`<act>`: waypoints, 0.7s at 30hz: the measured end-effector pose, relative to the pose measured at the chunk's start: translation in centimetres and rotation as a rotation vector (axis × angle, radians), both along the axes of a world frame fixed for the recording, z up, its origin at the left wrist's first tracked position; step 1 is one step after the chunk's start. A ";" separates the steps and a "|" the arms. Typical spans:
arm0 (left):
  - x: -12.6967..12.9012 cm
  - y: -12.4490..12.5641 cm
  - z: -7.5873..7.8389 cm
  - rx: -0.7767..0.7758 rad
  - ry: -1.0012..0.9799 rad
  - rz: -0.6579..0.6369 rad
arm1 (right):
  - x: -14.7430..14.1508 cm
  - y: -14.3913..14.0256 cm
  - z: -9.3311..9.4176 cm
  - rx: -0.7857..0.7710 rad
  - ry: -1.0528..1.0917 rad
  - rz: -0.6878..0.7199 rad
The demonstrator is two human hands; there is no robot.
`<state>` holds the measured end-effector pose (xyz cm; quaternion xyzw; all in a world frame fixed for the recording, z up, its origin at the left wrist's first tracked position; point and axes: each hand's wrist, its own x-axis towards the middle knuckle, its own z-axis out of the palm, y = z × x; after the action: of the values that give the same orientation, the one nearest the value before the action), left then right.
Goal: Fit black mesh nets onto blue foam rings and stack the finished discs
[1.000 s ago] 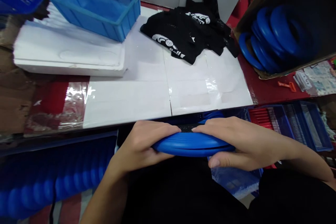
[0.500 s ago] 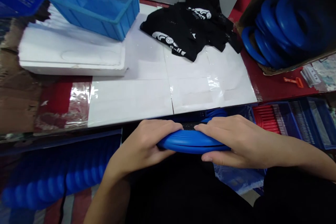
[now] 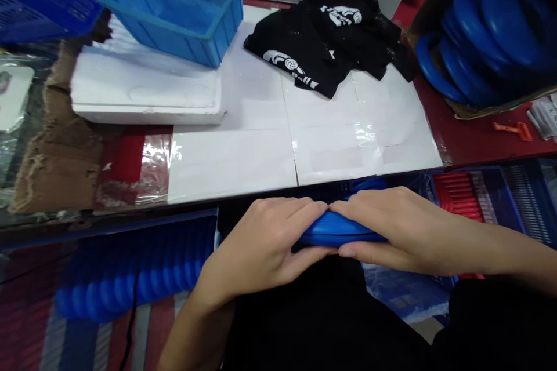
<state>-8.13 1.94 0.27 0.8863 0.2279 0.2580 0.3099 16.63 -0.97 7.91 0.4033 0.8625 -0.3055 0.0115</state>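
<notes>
the hands have slid together along the blue ring.

Premises present as a small packing or assembly workshop. Beyond the fingers lies a paper-covered bench with taped seams; further off stand a blue plastic crate, a foam slab, bundled black printed covers, and a carton of stacked blue rings.

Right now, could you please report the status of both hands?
Left hand and right hand both clamped on blue ring, fingertips meeting. Nothing blocking.
</notes>
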 end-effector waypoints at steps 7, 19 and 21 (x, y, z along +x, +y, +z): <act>0.1 0.5 -0.5 -0.023 -0.028 0.007 | 0.2 -0.7 -1.5 0.413 -0.057 0.121; 1.0 -0.1 -1.2 0.052 -0.023 0.039 | 0.4 -0.9 -1.9 0.685 -0.228 0.307; 1.1 -0.3 -1.5 0.095 -0.043 0.057 | 0.5 -0.9 -1.7 0.686 -0.250 0.318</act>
<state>-7.03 1.66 -1.27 0.8874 0.2336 0.2962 0.2650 17.13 -1.89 6.17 0.2792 0.9581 0.0571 0.0282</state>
